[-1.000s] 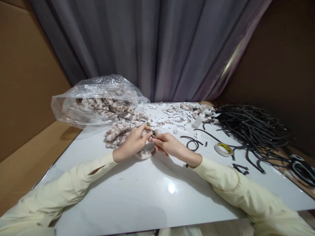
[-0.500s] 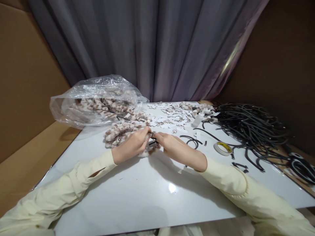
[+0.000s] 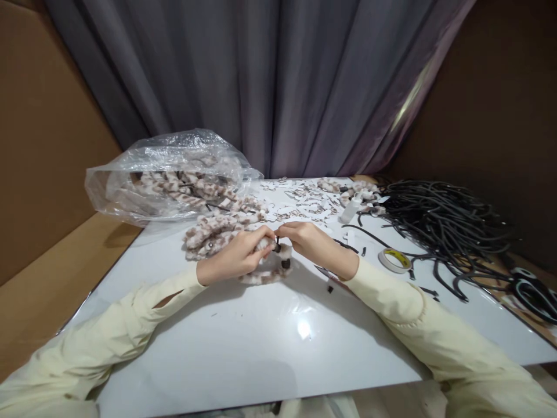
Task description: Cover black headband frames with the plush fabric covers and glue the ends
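Observation:
My left hand (image 3: 237, 255) is closed around one end of a fluffy white-and-brown furry strip (image 3: 264, 244), with black showing at its tip. At that tip, my right hand (image 3: 311, 244) pinches the top of a thin black piece (image 3: 278, 240); its exact kind is too small to make out. Just below hangs another furry end with a black band (image 3: 285, 263), and a furry length (image 3: 265, 277) curves over the table under my left hand. Several more furry strips (image 3: 206, 235) lie coiled left of my fingers.
A clear plastic bag (image 3: 174, 152) with furry strips stands back left. Paper scraps (image 3: 304, 200) cover the back middle. On the right are a small translucent bottle (image 3: 350, 210), a tape roll (image 3: 394, 261), a large heap of black tubing (image 3: 444, 220) and short black pieces (image 3: 364, 251).
My right hand has risen slightly and turned over the strip's end, pulling its fingertips up. The black tip and the black-banded end now show between and below my hands.

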`<control>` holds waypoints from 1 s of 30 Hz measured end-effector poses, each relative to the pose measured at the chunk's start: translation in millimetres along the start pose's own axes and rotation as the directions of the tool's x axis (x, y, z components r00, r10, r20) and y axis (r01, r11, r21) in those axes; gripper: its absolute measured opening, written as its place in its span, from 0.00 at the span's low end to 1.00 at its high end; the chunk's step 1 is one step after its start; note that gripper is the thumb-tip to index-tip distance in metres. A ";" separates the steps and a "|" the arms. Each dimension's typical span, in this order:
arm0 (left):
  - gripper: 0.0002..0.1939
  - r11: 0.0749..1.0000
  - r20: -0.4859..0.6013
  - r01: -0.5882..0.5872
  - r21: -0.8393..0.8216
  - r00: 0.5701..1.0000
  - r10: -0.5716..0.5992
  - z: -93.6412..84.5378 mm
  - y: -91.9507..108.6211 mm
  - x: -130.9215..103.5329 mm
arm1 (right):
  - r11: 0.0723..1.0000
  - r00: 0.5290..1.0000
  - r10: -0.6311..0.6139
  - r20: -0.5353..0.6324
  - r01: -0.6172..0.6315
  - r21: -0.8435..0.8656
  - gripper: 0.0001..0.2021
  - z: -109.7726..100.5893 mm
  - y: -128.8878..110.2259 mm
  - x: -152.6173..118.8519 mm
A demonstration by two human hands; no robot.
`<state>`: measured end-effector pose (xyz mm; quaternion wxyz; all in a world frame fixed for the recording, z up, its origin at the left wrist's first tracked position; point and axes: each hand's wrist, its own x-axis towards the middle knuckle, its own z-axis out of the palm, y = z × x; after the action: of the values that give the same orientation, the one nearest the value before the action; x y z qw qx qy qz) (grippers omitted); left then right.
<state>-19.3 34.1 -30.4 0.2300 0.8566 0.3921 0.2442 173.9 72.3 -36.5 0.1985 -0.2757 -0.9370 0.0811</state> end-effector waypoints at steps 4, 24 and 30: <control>0.04 0.999 0.036 0.015 -0.045 0.999 -0.013 4.5 -3.5 1.1 | 0.987 1.000 -0.009 -0.018 0.012 0.158 0.17 12.6 10.3 3.8; 0.07 0.858 -0.096 0.213 -0.467 0.952 -0.289 10.5 -5.5 5.3 | 0.925 0.945 0.246 -0.215 -0.163 0.343 0.23 -3.3 5.4 7.9; 0.10 0.513 0.002 0.247 -0.822 0.902 -0.431 3.8 -10.9 13.5 | 0.776 0.896 0.431 0.108 -0.429 0.463 0.15 -14.1 -29.5 1.7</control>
<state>-15.4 50.3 -36.5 0.5945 0.5341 0.4196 0.4304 164.1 49.2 -15.4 0.2379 -0.4249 -0.7997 0.3511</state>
